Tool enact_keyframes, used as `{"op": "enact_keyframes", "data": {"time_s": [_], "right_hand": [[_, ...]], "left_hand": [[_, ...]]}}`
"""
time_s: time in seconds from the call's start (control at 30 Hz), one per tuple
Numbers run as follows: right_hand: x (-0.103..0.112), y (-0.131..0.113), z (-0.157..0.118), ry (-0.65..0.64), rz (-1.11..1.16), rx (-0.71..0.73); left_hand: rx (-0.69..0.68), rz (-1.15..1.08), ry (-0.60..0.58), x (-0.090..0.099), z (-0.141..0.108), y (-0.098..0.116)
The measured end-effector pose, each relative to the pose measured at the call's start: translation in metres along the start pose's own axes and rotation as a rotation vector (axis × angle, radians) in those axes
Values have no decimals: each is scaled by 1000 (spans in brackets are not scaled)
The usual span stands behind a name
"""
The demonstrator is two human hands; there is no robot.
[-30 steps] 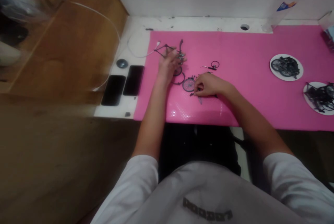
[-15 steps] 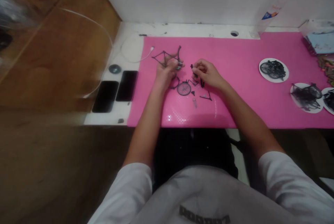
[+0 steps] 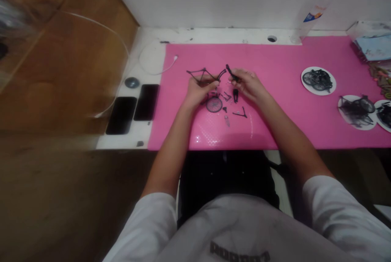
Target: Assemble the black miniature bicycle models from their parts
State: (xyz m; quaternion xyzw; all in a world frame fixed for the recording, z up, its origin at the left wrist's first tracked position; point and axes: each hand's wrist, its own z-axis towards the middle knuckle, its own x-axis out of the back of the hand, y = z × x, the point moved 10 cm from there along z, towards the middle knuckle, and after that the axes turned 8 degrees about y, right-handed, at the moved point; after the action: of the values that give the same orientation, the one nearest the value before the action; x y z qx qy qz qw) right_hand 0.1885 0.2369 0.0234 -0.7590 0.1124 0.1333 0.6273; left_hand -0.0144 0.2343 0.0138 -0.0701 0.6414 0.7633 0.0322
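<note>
My left hand (image 3: 198, 90) grips a small dark model bicycle frame (image 3: 204, 70), its fingers closed on the lower right part while the thin tubes stick out above. Pinched in my right hand (image 3: 247, 84) is a slim black part (image 3: 231, 74), tilted, its upper end close to the frame's right tip; I cannot tell whether they touch. Below the hands lie a spoked toy wheel (image 3: 214, 104), a tiny saddle-shaped piece (image 3: 225, 109), an angled black bar (image 3: 240, 113), a small black block-like part (image 3: 235, 95) and a small grey piece (image 3: 227, 121).
The pink mat (image 3: 275, 119) covers the table. White plates with black bicycle parts (image 3: 318, 81) stand at the right. Two phones (image 3: 147, 102), a round dark object (image 3: 132, 82) and a white cable (image 3: 159, 73) lie at the left. A clear bottle (image 3: 317, 12) stands at the back.
The bicycle frame has turned and shifted right in my left hand. My right hand has lifted the black part up toward the frame's tip, uncovering the block-like piece on the mat.
</note>
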Motion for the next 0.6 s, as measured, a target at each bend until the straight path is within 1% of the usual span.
{"op": "enact_keyframes", "data": {"time_s": [0.1,0.27,0.47,0.6], "right_hand": [[-1,0,-2,-6,-32,1],[-10,5,-6,-93,-106,-32],[-15,11,-9,-153,-124,-72],[-15,15,-10,-157,-122,-78]], "left_hand": [[24,28,-7,-1,-2,-3],[44,48,-21,-2,-3,-4],[47,54,-53,-5,-4,-4],[38,21,-46,-6,-4,-4]]}}
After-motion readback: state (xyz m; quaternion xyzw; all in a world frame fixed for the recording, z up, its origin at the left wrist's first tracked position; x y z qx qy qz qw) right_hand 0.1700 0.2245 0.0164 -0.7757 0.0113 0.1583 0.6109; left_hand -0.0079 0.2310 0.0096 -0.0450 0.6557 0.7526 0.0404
